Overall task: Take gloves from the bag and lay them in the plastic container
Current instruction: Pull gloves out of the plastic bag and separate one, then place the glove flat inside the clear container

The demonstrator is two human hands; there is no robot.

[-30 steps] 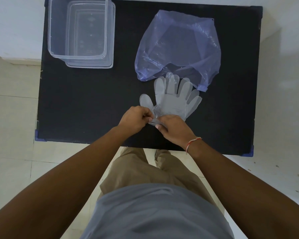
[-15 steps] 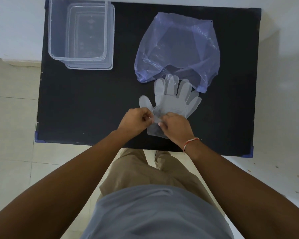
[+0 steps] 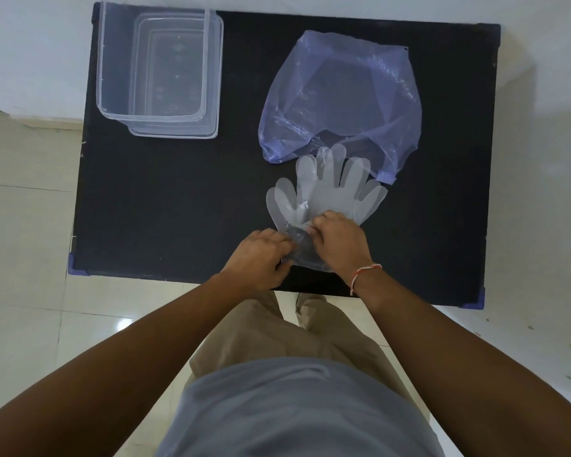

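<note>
Thin clear plastic gloves [image 3: 327, 189] lie stacked flat on the black table [image 3: 165, 206], fingers pointing away from me toward the mouth of a pale purple plastic bag [image 3: 340, 97]. My left hand [image 3: 261, 255] pinches the left side of the cuff end near the table's front edge. My right hand [image 3: 338, 237] presses and grips the cuff from the right, covering part of the palm area. The clear plastic container [image 3: 159, 70] stands at the table's far left corner with nothing in it.
The table stands against a white wall [image 3: 30, 44]. A cream tiled floor [image 3: 20, 225] surrounds it on the left and right. My legs and grey shirt fill the lower middle of the view.
Both hands have shifted slightly toward me along the cuff, and the cuff is now more crumpled between them. The gloves' fingers, the bag and the container have stayed put.
</note>
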